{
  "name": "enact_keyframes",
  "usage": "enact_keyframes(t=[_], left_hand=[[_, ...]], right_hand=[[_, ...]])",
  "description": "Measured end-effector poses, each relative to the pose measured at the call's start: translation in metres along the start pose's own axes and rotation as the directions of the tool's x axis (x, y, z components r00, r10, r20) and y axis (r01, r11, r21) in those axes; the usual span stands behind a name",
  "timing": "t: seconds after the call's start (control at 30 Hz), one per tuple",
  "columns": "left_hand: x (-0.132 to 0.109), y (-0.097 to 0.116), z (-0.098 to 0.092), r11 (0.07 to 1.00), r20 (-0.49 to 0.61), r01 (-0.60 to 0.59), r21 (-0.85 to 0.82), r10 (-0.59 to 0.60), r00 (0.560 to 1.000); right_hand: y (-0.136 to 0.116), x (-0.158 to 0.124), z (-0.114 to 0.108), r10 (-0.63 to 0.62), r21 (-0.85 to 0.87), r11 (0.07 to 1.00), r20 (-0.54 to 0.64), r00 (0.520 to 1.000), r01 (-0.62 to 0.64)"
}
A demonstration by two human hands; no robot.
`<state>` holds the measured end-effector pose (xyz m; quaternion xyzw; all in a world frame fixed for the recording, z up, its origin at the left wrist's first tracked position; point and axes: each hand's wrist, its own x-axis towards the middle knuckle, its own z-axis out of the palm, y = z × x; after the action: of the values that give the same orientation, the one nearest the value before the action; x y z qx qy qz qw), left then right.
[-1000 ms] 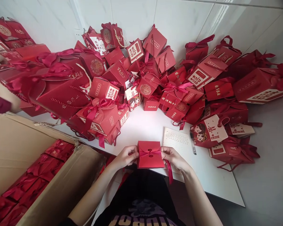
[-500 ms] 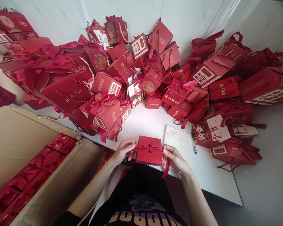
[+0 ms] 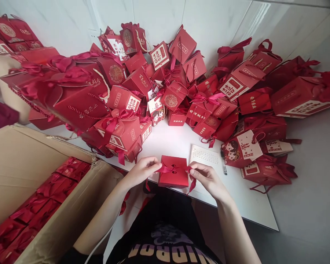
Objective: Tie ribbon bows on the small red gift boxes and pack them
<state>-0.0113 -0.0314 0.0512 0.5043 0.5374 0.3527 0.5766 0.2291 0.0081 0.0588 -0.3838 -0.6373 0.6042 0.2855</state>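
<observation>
A small red gift box (image 3: 173, 179) sits at the table's front edge, with a dark red ribbon (image 3: 169, 169) threaded through the round slots in its top. At the box's left side, my left hand (image 3: 145, 168) pinches one part of the ribbon, and a loose tail hangs below it. Across from it, my right hand (image 3: 207, 176) pinches the ribbon at the right side, with another tail dangling under the fingers. Whether the ribbon is knotted over the slots, I cannot tell.
Piled red gift boxes (image 3: 139, 79) cover the back and both sides of the white table (image 3: 253, 209). A written notepad (image 3: 205, 154) and a marker pen (image 3: 224, 165) lie right of the box. A cardboard carton (image 3: 68, 205) of red boxes stands at left, near another person's arm (image 3: 8, 79).
Both hands still pinch the ribbon. Its tail at the left now hangs below my left hand, and the ribbon looks more bunched at the right. The view has shifted slightly.
</observation>
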Motion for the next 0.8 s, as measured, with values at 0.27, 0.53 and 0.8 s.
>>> enact_keyframes(t=[0.27, 0.53, 0.8], left_hand=[[-0.009, 0.027, 0.003, 0.93, 0.004, -0.123, 0.346, 0.129, 0.992], [-0.01, 0.045, 0.0, 0.796, 0.044, -0.076, 0.601, 0.063, 0.997], [-0.006, 0.059, -0.006, 0.732, 0.109, -0.178, 0.657, 0.141, 0.984]], right_hand=[[-0.016, 0.012, 0.019, -0.182, -0.213, 0.96, 0.023, 0.983, 0.183], [-0.001, 0.019, 0.036, -0.285, -0.333, 0.912, -0.095, 0.954, 0.239], [0.001, 0.02, 0.044, -0.304, -0.367, 0.898, -0.12, 0.945, 0.242]])
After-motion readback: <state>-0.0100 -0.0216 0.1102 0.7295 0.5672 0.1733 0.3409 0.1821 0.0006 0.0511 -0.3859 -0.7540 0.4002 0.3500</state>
